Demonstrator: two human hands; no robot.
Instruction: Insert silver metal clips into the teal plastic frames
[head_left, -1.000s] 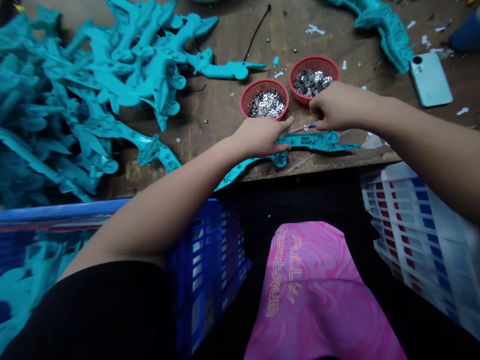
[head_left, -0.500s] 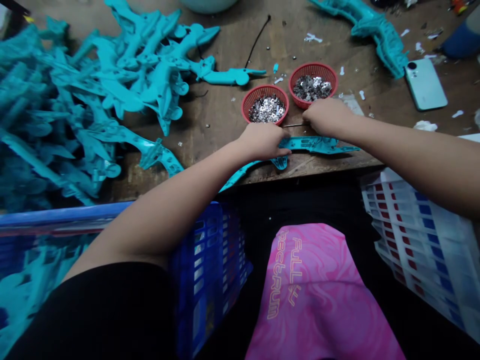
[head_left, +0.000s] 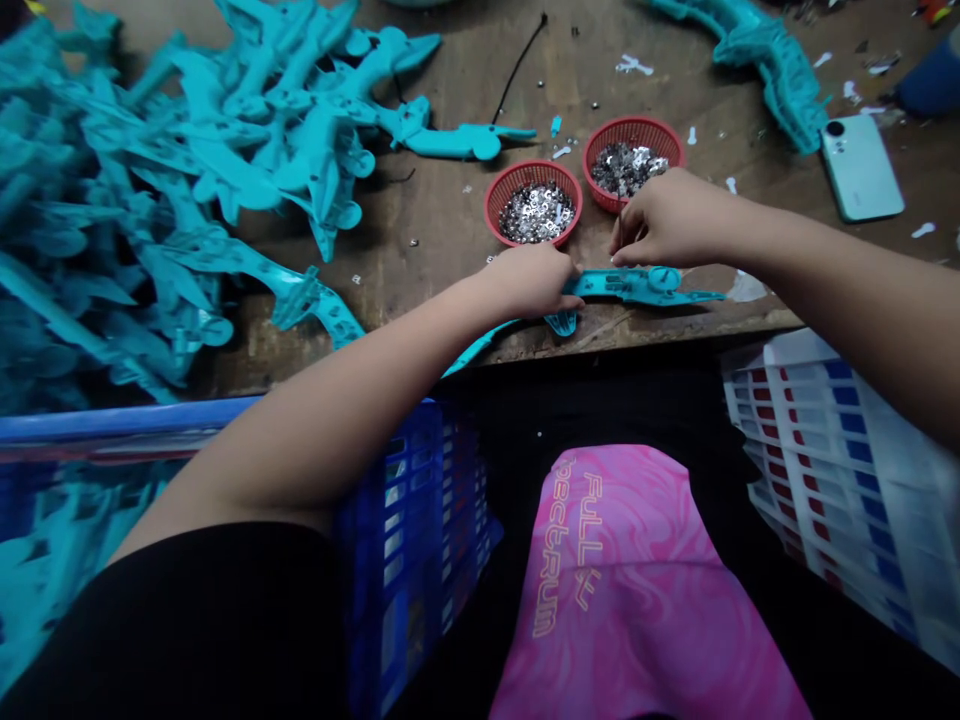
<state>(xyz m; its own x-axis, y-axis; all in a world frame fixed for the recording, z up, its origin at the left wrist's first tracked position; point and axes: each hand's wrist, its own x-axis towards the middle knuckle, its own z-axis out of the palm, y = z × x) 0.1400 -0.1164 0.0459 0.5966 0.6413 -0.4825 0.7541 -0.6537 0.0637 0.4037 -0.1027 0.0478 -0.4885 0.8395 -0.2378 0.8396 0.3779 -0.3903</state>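
Gripping near mid-length suits the plastic part [head_left: 626, 287], probably light and stiff; the left hand [head_left: 534, 280] holds it, fingers narrow; the right hand's [head_left: 664, 222] hold is unclear.

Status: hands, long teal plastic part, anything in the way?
Left hand on long teal plastic part, near wooden table edge. Right hand curled nearby, grip unclear. Red round plastic baskets of silver metal bits beyond; part's right end unobstructed.
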